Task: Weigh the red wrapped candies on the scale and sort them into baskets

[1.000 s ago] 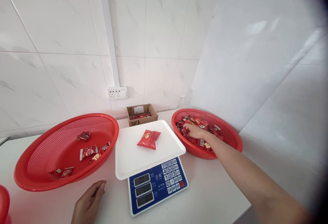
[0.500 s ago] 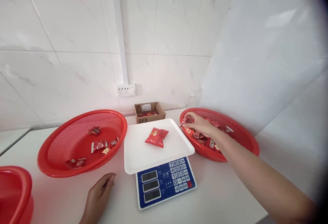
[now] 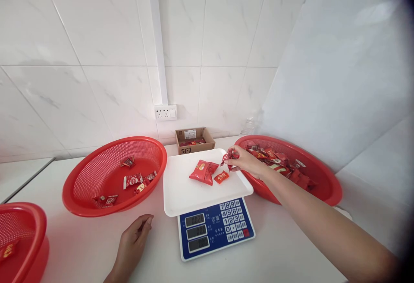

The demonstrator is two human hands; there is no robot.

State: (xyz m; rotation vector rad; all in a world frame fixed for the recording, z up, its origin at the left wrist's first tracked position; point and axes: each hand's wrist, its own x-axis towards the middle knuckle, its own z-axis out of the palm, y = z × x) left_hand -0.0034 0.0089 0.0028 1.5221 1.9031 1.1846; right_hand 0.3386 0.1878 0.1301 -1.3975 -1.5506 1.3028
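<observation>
My right hand (image 3: 242,161) pinches a few small red-wrapped candies (image 3: 230,158) over the right side of the white weighing tray (image 3: 181,201). On the tray lie a puffy red snack packet (image 3: 203,172) and a small orange-red candy (image 3: 221,177). Below the tray is the scale's blue panel (image 3: 213,231), with keys and three displays. My left hand (image 3: 133,242) rests on the table left of the scale, its fingers curled in and apparently holding nothing. Behind my right forearm, a red basket (image 3: 334,188) holds many red-wrapped candies.
A red mesh basket (image 3: 84,175) on the left has several wrapped candies at its bottom. Another red basket (image 3: 39,231) is cut off at the left edge. A small cardboard box (image 3: 196,148) stands behind the tray, below a wall socket (image 3: 165,112).
My right hand has moved left from the right basket to above the tray, carrying candies. A small orange-red candy now lies beside the packet. The view has shifted slightly; my left hand stays curled.
</observation>
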